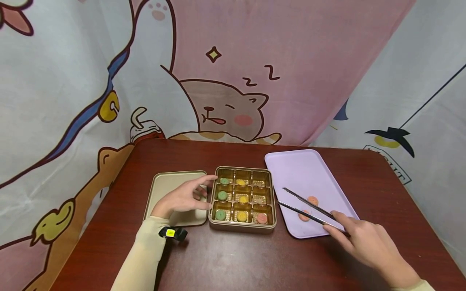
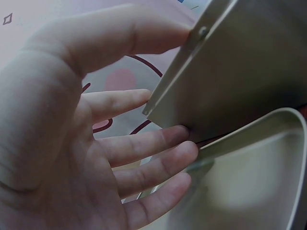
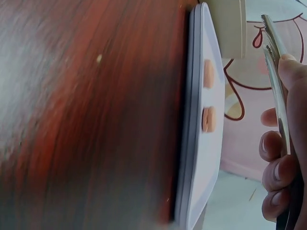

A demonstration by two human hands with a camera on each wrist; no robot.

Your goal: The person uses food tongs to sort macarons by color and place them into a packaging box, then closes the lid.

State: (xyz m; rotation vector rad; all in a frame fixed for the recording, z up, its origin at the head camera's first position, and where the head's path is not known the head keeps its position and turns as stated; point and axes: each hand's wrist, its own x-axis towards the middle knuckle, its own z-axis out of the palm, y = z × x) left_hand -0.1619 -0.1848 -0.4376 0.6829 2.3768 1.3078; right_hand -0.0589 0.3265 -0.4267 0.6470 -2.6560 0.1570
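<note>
My right hand (image 1: pixel 367 240) grips a pair of metal tongs (image 1: pixel 307 202). Their serrated tips stand apart over the lilac tray (image 1: pixel 295 167) with nothing between them. Two pink macarons, one farther back (image 1: pixel 312 200) and one nearer (image 1: pixel 303 216), lie on that tray. My left hand (image 1: pixel 185 197), fingers spread, touches the left side of a gold box (image 1: pixel 242 227) with its thumb and index finger. Inside the box's divided insert, green macarons (image 1: pixel 222 196) fill the left column and yellow macarons (image 1: pixel 243 199) the middle one. A pink macaron (image 1: pixel 261 218) sits in the near right compartment.
A gold lid (image 1: pixel 164 182) lies on the table left of the box, partly under my left hand. All stand on a dark red-brown table (image 1: pixel 233 258). Behind it hangs a cartoon-printed cloth (image 1: pixel 291 36).
</note>
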